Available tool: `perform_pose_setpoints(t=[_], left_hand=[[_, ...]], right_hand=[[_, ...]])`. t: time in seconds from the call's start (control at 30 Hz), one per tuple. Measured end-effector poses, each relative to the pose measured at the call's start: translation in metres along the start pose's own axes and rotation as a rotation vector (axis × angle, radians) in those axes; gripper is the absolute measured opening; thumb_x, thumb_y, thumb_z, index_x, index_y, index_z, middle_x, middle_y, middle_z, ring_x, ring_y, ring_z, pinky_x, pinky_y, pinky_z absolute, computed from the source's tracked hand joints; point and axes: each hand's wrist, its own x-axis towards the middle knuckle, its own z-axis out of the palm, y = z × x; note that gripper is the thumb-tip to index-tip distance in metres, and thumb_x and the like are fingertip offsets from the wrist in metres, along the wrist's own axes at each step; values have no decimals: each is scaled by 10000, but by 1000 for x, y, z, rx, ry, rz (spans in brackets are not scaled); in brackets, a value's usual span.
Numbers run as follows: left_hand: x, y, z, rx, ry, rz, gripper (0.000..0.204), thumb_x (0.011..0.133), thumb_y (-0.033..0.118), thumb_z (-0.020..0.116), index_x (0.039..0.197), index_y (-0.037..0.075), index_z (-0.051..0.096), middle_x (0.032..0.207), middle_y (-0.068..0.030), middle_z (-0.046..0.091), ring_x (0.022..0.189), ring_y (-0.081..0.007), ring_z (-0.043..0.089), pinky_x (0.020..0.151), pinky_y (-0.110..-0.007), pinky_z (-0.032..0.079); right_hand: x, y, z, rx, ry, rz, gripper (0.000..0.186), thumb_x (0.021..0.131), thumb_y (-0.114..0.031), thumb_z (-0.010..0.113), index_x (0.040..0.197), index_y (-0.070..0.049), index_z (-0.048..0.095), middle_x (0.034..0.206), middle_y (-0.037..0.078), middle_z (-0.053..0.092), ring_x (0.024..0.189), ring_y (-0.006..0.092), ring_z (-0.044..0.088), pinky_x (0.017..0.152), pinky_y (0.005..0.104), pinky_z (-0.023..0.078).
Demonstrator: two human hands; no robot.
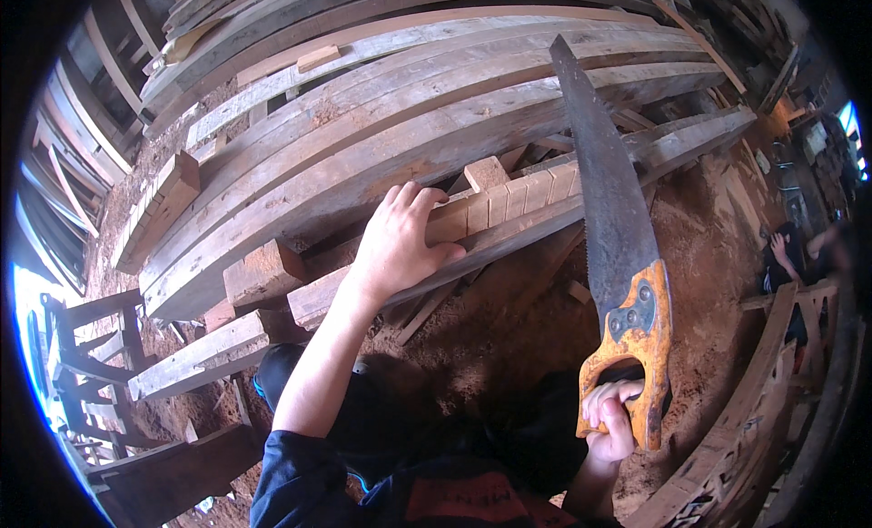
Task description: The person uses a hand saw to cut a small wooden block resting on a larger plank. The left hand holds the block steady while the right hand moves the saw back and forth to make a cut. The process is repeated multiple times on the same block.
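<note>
My right hand (613,417) is wrapped round the worn yellow handle of a handsaw (618,210). The saw stands up at a slant, its dark blade tip pointing away from me and its toothed edge to the left. With fingers over the far side and thumb on the near side, my left hand (398,237) grips a notched wood block (516,201). Several evenly spaced cuts cross the block, which lies along a long beam (436,273). Part of its left end is hidden under my hand. A small wood offcut (487,174) sits against its far side.
Long timber beams (372,164) are stacked beyond my hands. Another cut block (159,210) rests on the left, and a short squared block (265,275) nearer. Reddish sawdust-covered ground (699,273) lies below. Another person (786,255) is at the far right, beside a wooden frame (772,373).
</note>
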Motion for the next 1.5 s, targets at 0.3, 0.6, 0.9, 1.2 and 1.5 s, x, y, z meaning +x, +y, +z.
perform_pose_setpoints(t=[0.3, 0.6, 0.9, 1.2, 1.5], left_hand=[[-3, 2, 2, 212, 60, 86, 561, 725, 353, 775, 1130, -2, 617, 1083, -157, 527, 1063, -320, 489, 941, -413, 412], [-2, -2, 6, 239, 18, 78, 537, 813, 356, 707, 1168, -30, 591, 1100, -169, 539, 1063, -316, 507, 909, -414, 414], [-2, 1, 4, 182, 28, 74, 511, 854, 370, 685, 1154, -28, 570, 1078, -188, 601, 1041, -350, 562, 903, -427, 439], [-8, 20, 12, 221, 176, 55, 325, 736, 163, 774, 934, 44, 546, 884, -128, 575, 877, -330, 591, 778, -430, 471], [-9, 19, 6, 7, 101, 17, 330, 813, 265, 737, 923, 7, 563, 797, -169, 587, 799, -374, 611, 749, -455, 487]], right_hand=[[0, -6, 3, -85, -63, 26, 107, 876, -22, 490, 950, -35, 414, 674, 54, 439, 530, 136, 431, 550, 296, 415], [-2, -4, 0, -78, -53, 30, 117, 866, -31, 494, 949, -34, 412, 668, 51, 431, 531, 134, 428, 556, 296, 415], [-1, -4, -3, -75, -58, 42, 140, 861, -26, 472, 979, -33, 398, 665, 51, 425, 538, 139, 428, 564, 297, 415], [-3, -6, -5, -80, -69, 40, 136, 860, -20, 460, 974, -43, 390, 669, 52, 419, 542, 145, 429, 562, 302, 415], [-2, -4, -8, -57, -65, 30, 146, 866, -23, 469, 984, -42, 385, 696, 53, 426, 548, 146, 427, 570, 306, 412]])
